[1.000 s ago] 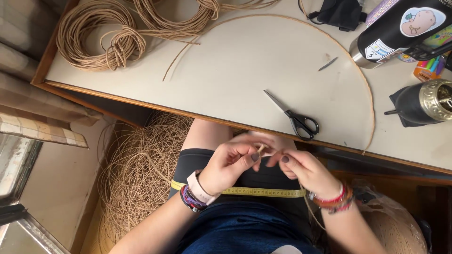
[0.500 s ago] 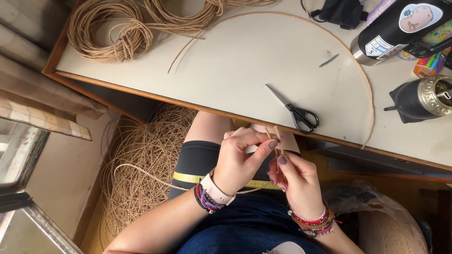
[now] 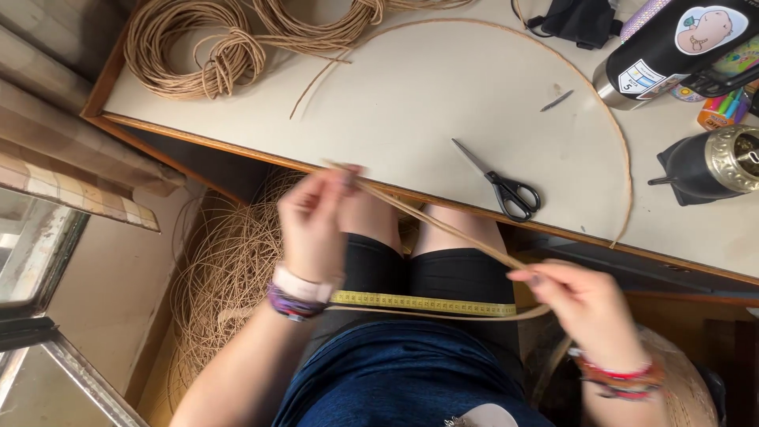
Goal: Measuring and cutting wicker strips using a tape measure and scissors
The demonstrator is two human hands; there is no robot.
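My left hand (image 3: 312,217) pinches one end of a thin tan rattan strand (image 3: 443,227) near the table's front edge. My right hand (image 3: 581,304) grips the same strand lower right, over my lap, and it runs taut between them. A yellow tape measure (image 3: 423,303) lies across my thighs under the strand. Black-handled scissors (image 3: 498,183) rest on the white table (image 3: 427,103) just beyond my hands.
Coils of rattan (image 3: 194,47) sit at the table's back left, a long strand (image 3: 617,142) arcs across the top. A black bottle (image 3: 672,47), a dark metal-rimmed cup (image 3: 711,166) and coloured pens (image 3: 723,107) stand at right. A loose rattan heap (image 3: 229,269) lies on the floor.
My hands were together at my lap working the strand. They have drawn apart, the left up and leftward, the right down and rightward, stretching the strand out.
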